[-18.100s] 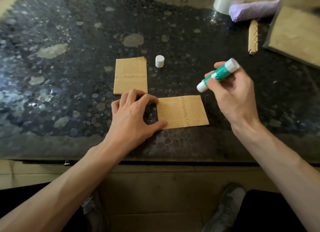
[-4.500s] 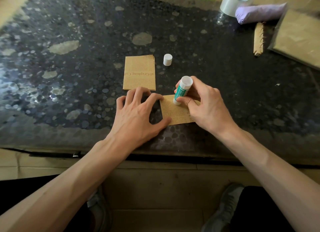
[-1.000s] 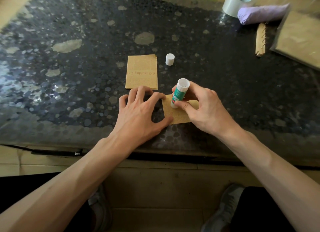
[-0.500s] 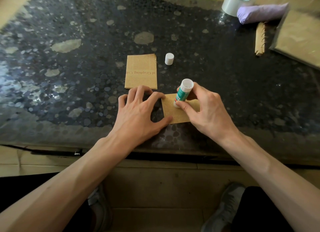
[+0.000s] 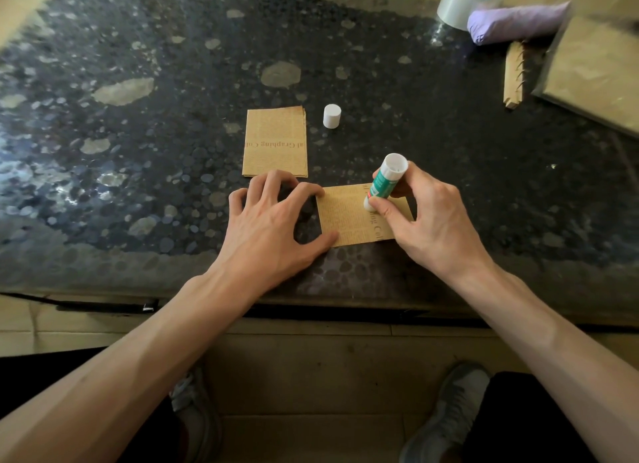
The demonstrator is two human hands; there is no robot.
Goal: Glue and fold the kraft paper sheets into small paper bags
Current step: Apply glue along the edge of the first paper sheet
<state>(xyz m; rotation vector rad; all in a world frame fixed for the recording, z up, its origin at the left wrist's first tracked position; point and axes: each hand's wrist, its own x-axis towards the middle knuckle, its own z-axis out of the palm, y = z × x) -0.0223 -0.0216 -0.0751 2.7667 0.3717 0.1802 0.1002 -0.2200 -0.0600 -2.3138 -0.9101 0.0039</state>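
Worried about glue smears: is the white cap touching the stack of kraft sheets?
Apart. The head view shows dark table between the white cap and the stack of kraft sheets.

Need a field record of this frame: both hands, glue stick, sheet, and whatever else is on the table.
left hand: index fingertip and thumb press the sheet's left edge
right hand: grips the glue stick
glue stick: uncapped, tilted, tip down on the sheet
sheet: kraft, printed, flat near the table's front edge
cap: white, upright, just right of the stack
stack: printed kraft pieces, flat, beyond the left hand
far right corner: tape roll, purple bundle
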